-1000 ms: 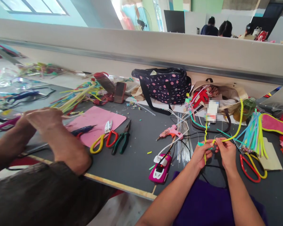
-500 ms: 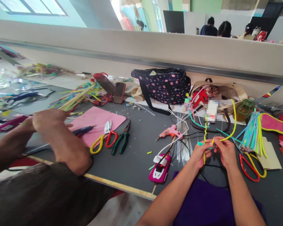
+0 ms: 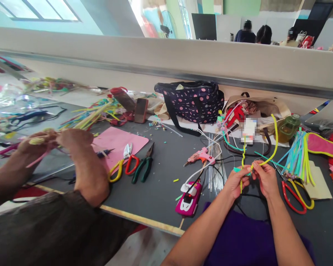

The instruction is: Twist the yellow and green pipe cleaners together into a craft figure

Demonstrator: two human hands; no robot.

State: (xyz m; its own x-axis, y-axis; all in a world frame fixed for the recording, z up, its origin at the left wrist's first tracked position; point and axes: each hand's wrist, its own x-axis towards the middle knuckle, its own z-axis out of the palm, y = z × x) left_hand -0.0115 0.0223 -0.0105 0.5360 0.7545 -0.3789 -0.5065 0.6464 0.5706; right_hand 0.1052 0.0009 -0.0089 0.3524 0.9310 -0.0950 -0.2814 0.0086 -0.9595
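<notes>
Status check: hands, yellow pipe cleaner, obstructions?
Left hand gripping yellow twist. Right hand pinching yellow pipe cleaner, free end arching up. Scissors near right hand, seemingly clear.

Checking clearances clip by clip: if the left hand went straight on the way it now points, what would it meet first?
Most likely the right hand, which pinches the yellow strip just ahead of the left hand; their alignment in depth is hard to tell.

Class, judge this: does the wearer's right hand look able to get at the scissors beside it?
Probably yes: the scissors' handles lie uncovered close by, though the right hand would need to release the yellow strip.
</notes>
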